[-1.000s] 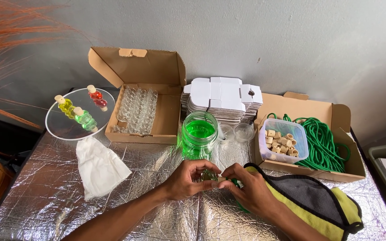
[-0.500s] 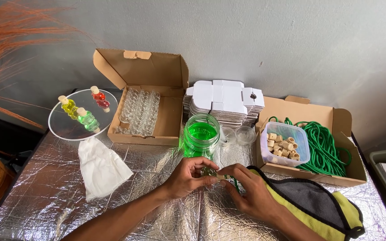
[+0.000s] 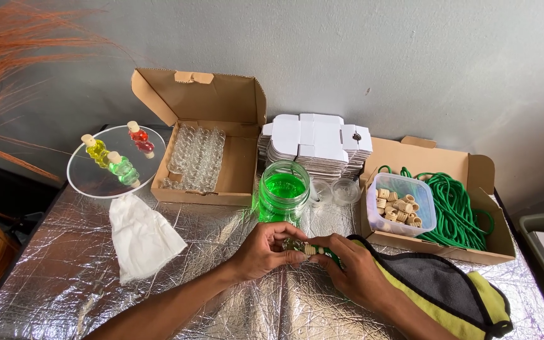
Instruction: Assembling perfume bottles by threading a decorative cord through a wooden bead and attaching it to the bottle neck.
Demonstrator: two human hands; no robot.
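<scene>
Near the front edge of the foil-covered table point(image 3: 221, 239), the left hand point(image 3: 260, 250) and right hand point(image 3: 357, 271) are meeting over a small glass bottle point(image 3: 294, 244) with a cork point(image 3: 313, 249). Both hands are curling shut around it, the left pinching the glass, the right seemingly gripping the cork end. Just behind them, a jar of green liquid point(image 3: 283, 192) is standing; a yellow-and-grey cloth point(image 3: 448, 286) is lying under the right wrist.

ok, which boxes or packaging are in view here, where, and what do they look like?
Open brown cardboard box, back left: rows of small clear bottles inside.
Stack of flat white carton blanks, back centre.
Open brown cardboard box, right: green cord and a clear tub of corks.
No labels, signs or screens.
</scene>
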